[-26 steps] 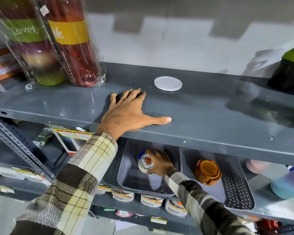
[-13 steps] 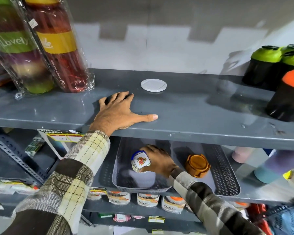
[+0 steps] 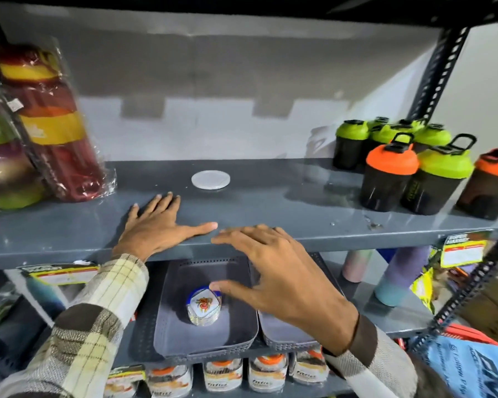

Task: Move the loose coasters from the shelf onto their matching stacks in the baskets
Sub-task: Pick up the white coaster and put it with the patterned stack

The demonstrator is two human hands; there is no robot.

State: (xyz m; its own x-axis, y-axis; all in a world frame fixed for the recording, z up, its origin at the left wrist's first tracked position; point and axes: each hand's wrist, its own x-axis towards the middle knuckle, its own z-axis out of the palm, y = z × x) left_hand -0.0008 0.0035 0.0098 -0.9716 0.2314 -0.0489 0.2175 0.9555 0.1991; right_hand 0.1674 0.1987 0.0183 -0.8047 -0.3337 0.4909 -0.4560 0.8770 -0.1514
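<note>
A loose white round coaster (image 3: 210, 180) lies flat on the grey upper shelf (image 3: 270, 208), toward its back. My left hand (image 3: 156, 225) rests flat on that shelf, fingers spread, a short way in front and left of the coaster. My right hand (image 3: 282, 271) hovers open and empty in front of the shelf edge, above the baskets. Below, the left grey basket (image 3: 167, 337) holds a stack of white, blue-rimmed coasters with a red motif (image 3: 204, 307). The right grey basket (image 3: 282, 337) is mostly hidden behind my right hand, and its contents cannot be seen.
Wrapped red and green bottles (image 3: 55, 139) stand at the shelf's left. Black shakers with green and orange lids (image 3: 400, 170) crowd its right. Pastel bottles (image 3: 400, 277) stand right of the baskets. Small jars (image 3: 222, 374) line the shelf beneath. A dark post (image 3: 437, 79) rises at right.
My right hand let go of the patterned coaster stack in the left basket and rose out, open, to the shelf edge. The view shifted up and right. My left hand stayed flat.
</note>
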